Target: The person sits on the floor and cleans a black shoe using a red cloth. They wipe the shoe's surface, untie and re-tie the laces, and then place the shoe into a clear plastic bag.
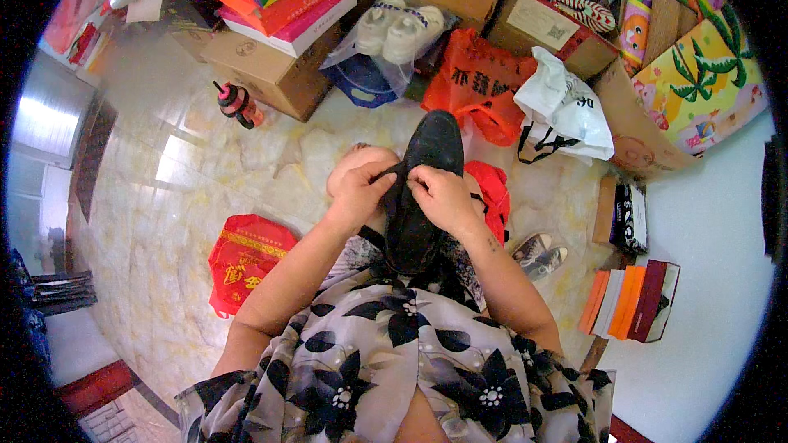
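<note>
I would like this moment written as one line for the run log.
left hand: grip on black shoe | right hand: grip on same shoe | toe: pointing forward | left floor: red bag

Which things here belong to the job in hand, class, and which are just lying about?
In the job:
- black shoe
- left hand and right hand, both fingering it

Lying about:
- red bag with gold pattern
- drink bottle
- white bag
- pair of canvas shoes
</note>
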`<state>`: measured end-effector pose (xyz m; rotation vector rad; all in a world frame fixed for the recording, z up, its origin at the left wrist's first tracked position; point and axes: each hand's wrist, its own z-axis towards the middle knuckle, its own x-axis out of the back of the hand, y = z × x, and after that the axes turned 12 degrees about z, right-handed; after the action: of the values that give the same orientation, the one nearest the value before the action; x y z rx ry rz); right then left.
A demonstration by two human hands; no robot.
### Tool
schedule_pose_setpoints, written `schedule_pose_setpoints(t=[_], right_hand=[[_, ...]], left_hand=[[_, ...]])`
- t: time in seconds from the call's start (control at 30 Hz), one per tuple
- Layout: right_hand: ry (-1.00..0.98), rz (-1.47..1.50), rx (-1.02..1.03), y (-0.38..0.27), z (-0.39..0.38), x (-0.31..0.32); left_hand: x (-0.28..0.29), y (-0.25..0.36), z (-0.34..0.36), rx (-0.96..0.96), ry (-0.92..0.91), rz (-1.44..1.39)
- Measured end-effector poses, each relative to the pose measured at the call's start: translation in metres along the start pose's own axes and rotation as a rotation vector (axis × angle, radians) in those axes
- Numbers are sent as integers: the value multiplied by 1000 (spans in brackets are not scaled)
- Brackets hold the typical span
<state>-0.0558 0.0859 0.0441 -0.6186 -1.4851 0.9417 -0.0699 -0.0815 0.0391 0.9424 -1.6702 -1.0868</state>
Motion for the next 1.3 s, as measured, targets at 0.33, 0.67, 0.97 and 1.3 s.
schedule_pose_setpoints(t=[0.33, 0.67, 0.97, 1.3], right_hand=[[-82, -101, -3, -4, 3, 5], [22, -29, 2, -2, 11, -3], [130, -281, 135, -15, -11, 7], [265, -163, -33, 1, -28, 1]], left_hand=[[3, -4, 7, -240, 16, 169], [-2, -12, 14, -105, 12, 46], [16, -43, 31, 10, 271, 180], [251, -39, 15, -326, 476, -1045]])
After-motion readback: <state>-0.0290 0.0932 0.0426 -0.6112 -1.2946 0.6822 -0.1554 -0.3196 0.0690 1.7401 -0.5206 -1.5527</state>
